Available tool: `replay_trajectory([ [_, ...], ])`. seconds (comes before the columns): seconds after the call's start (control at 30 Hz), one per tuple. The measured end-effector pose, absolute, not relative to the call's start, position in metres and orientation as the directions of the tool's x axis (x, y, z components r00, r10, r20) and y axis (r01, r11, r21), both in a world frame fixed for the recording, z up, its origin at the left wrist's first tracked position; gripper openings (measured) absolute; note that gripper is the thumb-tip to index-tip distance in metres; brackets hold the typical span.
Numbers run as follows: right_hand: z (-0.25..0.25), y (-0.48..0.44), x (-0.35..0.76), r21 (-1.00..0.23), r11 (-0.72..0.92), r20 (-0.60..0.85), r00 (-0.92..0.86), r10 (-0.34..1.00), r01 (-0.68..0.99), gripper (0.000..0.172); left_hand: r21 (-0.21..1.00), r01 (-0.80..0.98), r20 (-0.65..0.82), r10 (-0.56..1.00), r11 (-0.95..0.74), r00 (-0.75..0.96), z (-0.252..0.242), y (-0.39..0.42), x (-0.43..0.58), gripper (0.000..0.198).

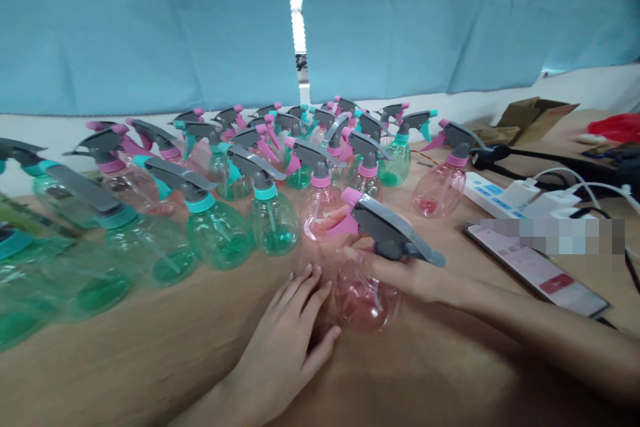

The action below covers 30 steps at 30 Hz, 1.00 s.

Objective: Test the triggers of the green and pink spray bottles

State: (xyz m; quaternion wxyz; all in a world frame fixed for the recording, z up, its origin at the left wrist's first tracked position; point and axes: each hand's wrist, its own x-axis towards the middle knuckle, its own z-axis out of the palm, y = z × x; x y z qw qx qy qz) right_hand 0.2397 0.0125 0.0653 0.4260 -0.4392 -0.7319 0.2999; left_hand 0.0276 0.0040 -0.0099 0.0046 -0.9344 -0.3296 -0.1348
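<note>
My left hand (287, 327) rests on the wooden table (165, 360) with its fingers stretched forward and holding nothing. Just right of its fingertips stands a clear pink spray bottle (364, 297) with a grey and pink trigger head. My right hand (380, 265) reaches in from the right and is closed around this bottle below the head; the head hides part of the fingers. Ahead of my hands are another pink spray bottle (320, 203) and a green spray bottle (275, 223), both upright.
Several more green and pink spray bottles crowd the left and back, including a green one (220, 233) and a pink one (441, 187). At right lie a phone (535, 270) and a white power strip (493, 195) with plugs and cables. Behind are a cardboard box (533, 121) and blue curtain (150, 27).
</note>
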Motion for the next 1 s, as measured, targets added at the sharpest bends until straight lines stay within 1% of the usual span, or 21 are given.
replay_trajectory([
  [0.17,0.07,0.011,0.237,-0.791,0.501,0.444,-0.236,0.865,0.35,0.016,0.096,0.626,0.263,0.626,-0.774,0.734,-0.01,0.003,0.027,0.043],
  [0.3,0.071,0.011,0.238,-0.791,0.495,0.439,-0.231,0.868,0.36,0.015,0.104,0.625,0.268,0.627,-0.774,0.732,-0.011,0.003,0.027,0.043],
  [0.43,0.068,0.011,0.239,-0.775,0.466,0.408,-0.226,0.885,0.426,0.021,0.098,0.627,0.259,0.628,-0.773,0.734,-0.011,0.003,0.027,0.043],
  [0.57,0.066,0.012,0.239,-0.779,0.461,0.404,-0.223,0.887,0.424,0.022,0.104,0.626,0.256,0.629,-0.773,0.734,-0.01,0.003,0.027,0.043],
  [0.67,0.065,0.013,0.24,-0.768,0.448,0.379,-0.24,0.894,0.459,0.023,0.107,0.626,0.265,0.629,-0.773,0.731,-0.01,0.003,0.027,0.043],
  [0.73,0.063,0.013,0.241,-0.756,0.465,0.4,-0.237,0.885,0.46,0.024,0.101,0.628,0.261,0.629,-0.772,0.732,-0.01,0.003,0.027,0.043],
  [0.83,0.059,0.013,0.242,-0.749,0.482,0.44,-0.204,0.875,0.455,0.023,0.104,0.631,0.255,0.634,-0.769,0.73,-0.01,0.003,0.027,0.042],
  [1.0,0.065,0.011,0.241,-0.77,0.453,0.403,-0.208,0.891,0.449,0.015,0.09,0.632,0.239,0.633,-0.77,0.736,-0.008,0.002,0.027,0.044],
])
